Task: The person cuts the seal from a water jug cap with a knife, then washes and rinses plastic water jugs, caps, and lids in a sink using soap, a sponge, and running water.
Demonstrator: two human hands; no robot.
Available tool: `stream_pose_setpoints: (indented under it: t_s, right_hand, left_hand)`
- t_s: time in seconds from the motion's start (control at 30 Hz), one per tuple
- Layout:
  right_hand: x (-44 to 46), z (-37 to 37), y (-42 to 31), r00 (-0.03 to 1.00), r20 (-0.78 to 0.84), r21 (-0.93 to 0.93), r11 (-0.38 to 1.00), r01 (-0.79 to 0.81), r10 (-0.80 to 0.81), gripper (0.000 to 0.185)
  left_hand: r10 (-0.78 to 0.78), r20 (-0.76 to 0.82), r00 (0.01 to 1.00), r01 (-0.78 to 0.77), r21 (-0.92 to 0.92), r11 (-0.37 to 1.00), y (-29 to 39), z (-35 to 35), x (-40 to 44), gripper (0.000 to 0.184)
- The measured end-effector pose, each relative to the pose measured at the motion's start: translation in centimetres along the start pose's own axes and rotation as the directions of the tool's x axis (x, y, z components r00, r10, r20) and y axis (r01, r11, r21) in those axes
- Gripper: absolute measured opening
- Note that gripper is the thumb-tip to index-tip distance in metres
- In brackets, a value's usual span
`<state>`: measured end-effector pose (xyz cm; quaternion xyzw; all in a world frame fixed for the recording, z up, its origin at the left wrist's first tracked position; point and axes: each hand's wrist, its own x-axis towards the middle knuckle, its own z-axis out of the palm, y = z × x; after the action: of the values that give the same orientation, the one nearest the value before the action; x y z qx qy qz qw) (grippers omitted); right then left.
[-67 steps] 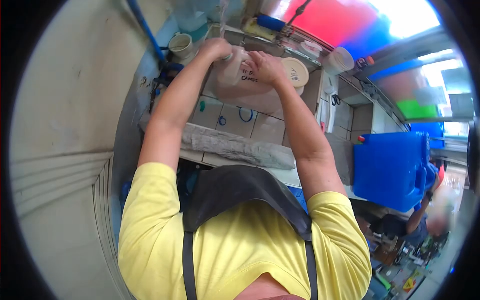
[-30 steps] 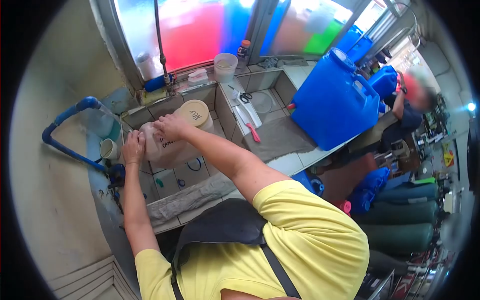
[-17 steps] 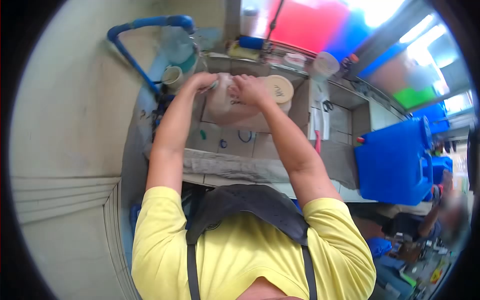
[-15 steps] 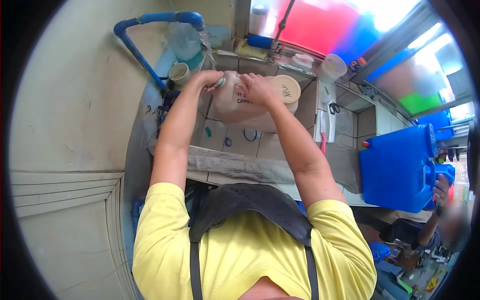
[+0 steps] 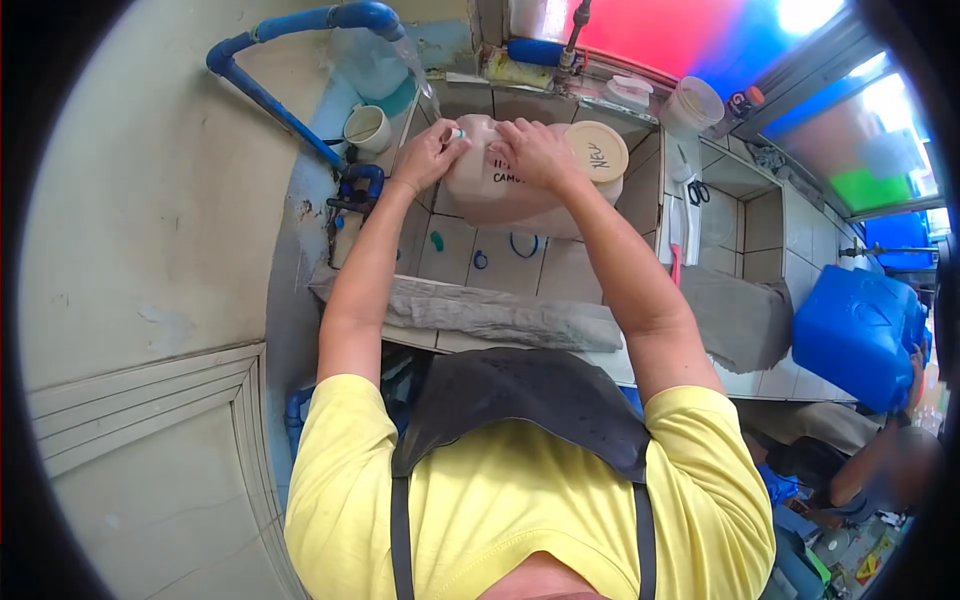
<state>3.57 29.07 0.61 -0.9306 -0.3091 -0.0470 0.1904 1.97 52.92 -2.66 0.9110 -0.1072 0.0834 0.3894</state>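
A translucent plastic jug (image 5: 500, 200) with black handwriting lies in the tiled sink basin. My left hand (image 5: 431, 155) has its fingers closed at the small cap or mouth on the jug's left end. My right hand (image 5: 533, 150) is wrapped over the top of the jug, around what looks like its handle. A round cream lid (image 5: 597, 152) marked with black letters is just right of my right hand. Water runs from the blue pipe (image 5: 365, 16) behind my left hand.
A white cup (image 5: 368, 129) stands left of the basin. Blue rings (image 5: 524, 243) lie on the basin floor. A grey cloth (image 5: 500, 313) covers the front edge. Scissors (image 5: 697, 191) and a pink-handled brush (image 5: 676, 262) lie right. Beyond, a co-worker's arm (image 5: 862, 465) is by a blue container (image 5: 860, 335).
The view has shifted. The large blue container at the right has moved outward and tilted, with the co-worker's hand now beside it. My hands remain on the jug.
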Motion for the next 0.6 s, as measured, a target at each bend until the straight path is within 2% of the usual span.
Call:
stream_pose_setpoints:
  t_s: [0.07, 0.13, 0.17, 0.23, 0.37, 0.43, 0.53, 0.6]
  right_hand:
    - [0.1, -0.1, -0.1, 1.000, 0.003, 0.002, 1.000, 0.004, -0.004, 0.037]
    - [0.1, -0.2, -0.1, 1.000, 0.005, -0.012, 1.000, -0.004, 0.004, 0.037]
    - [0.1, -0.2, -0.1, 1.000, 0.005, -0.010, 1.000, -0.003, 0.003, 0.037]
    - [0.1, -0.1, 0.0, 1.000, 0.015, -0.011, 1.000, -0.011, 0.011, 0.038]
    - [0.0, 0.1, 0.2, 1.000, -0.002, -0.010, 1.000, -0.004, 0.004, 0.041]
    - [0.1, -0.1, 0.2, 1.000, 0.009, -0.014, 1.000, -0.019, 0.019, 0.041]
    - [0.0, 0.0, 0.2, 1.000, -0.005, -0.004, 1.000, -0.020, 0.020, 0.041]
    - [0.1, 0.0, 0.3, 1.000, 0.010, -0.011, 1.000, -0.028, 0.028, 0.041]
  left_hand:
    - [0.011, -0.018, 1.000, -0.010, 0.053, 0.999, -0.2, -0.1, 0.1, 0.044]
    - [0.089, -0.015, 0.996, -0.079, 0.321, 0.944, 0.2, -0.2, 0.3, 0.039]
    - [0.088, -0.015, 0.996, -0.079, 0.322, 0.943, 0.1, -0.2, 0.6, 0.039]
    - [0.117, 0.008, 0.993, -0.106, 0.481, 0.870, -0.2, -0.1, 1.3, 0.037]
    - [0.028, 0.101, 0.994, -0.079, 0.540, 0.838, 1.1, -1.0, 2.3, 0.037]
    - [-0.079, 0.155, 0.985, -0.032, 0.605, 0.796, 2.2, -1.4, 2.7, 0.041]
    - [-0.144, 0.199, 0.969, -0.019, 0.645, 0.764, 2.5, -1.5, 3.7, 0.047]
    - [-0.159, 0.166, 0.973, 0.019, 0.631, 0.776, 2.2, -1.1, 4.3, 0.047]
